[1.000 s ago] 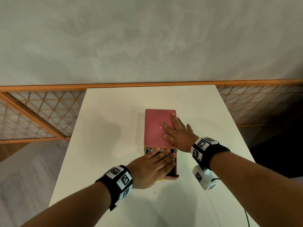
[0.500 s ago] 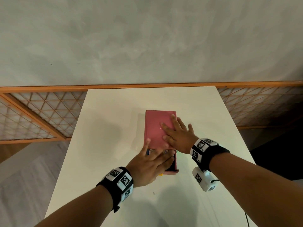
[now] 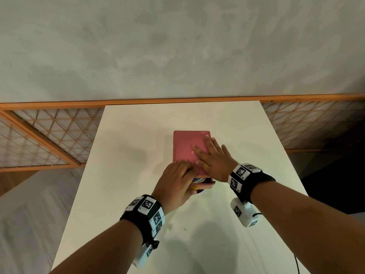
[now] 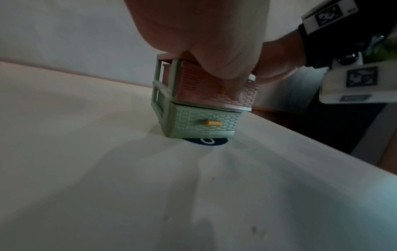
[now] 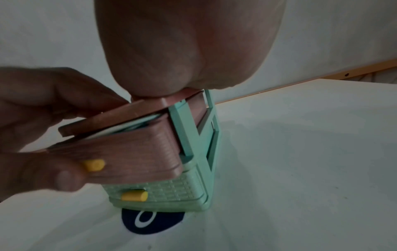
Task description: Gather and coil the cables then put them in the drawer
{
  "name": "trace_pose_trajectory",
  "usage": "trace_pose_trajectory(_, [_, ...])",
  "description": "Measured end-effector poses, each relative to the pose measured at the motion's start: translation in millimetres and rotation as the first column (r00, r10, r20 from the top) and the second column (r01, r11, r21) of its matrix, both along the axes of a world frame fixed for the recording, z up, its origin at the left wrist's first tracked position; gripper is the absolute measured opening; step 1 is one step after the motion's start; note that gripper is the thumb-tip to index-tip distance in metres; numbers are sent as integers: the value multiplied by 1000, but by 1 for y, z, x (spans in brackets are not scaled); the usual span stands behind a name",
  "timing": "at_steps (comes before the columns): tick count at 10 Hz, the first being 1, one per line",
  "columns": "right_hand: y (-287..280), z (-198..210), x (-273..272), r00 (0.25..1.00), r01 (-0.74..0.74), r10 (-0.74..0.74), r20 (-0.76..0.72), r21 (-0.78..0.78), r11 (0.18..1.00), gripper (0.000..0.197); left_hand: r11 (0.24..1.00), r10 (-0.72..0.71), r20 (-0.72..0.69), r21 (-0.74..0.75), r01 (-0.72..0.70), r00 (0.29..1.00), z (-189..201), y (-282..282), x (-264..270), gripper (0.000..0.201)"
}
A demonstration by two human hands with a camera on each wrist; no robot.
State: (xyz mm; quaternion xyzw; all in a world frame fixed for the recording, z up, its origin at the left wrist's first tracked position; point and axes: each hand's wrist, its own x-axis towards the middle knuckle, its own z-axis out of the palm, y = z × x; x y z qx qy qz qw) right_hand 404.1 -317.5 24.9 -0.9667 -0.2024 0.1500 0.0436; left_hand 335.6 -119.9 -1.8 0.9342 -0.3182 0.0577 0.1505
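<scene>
A small drawer unit with a pink top [image 3: 187, 143] stands mid-table. Its pink top drawer [image 5: 133, 152] sticks out a little toward me. Through the gap, coloured cable coils [image 3: 198, 179] show inside. My left hand [image 3: 177, 180] holds the drawer front, fingers curled over its top edge and thumb by the yellow knob [image 5: 93, 165]. My right hand [image 3: 213, 159] lies flat on the unit's top, fingers straight, pressing down. The green lower drawer [image 4: 204, 122] is closed.
The unit stands on a white table [image 3: 138, 135], over a dark blue round sticker [image 5: 150, 220]. An orange lattice railing [image 3: 49, 135] runs behind and to both sides of the table, in front of a grey wall.
My left hand has moved forward and the pink drawer has slid further into the unit. The right hand has stayed flat on the top.
</scene>
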Motion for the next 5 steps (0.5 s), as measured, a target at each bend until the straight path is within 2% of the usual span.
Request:
trace_pose_trajectory(1, [1, 1, -1, 1000, 12, -11, 8, -10, 1000, 58, 993, 96, 7, -74, -95, 995, 3, -11, 5, 37])
trace_pose_trajectory(2, [1, 0, -1, 1000, 20, -20, -4, 3, 1000, 58, 991, 117, 13, -58, -116, 993, 1, -12, 7, 34])
trace_pose_trajectory(3, [1, 0, -1, 1000, 9, -9, -9, -10, 1000, 69, 991, 124, -37, -41, -125, 992, 6, -13, 6, 37])
trace_pose_trajectory(4, [1, 1, 1, 1000, 5, -5, -20, -28, 1000, 65, 994, 96, -45, -40, -98, 994, 8, -8, -1, 56])
trace_pose_trajectory(5, [-3, 6, -6, 987, 139, -127, -94, 124, 983, 62, 988, 138, -51, -62, -141, 989, 4, 6, -28, 79])
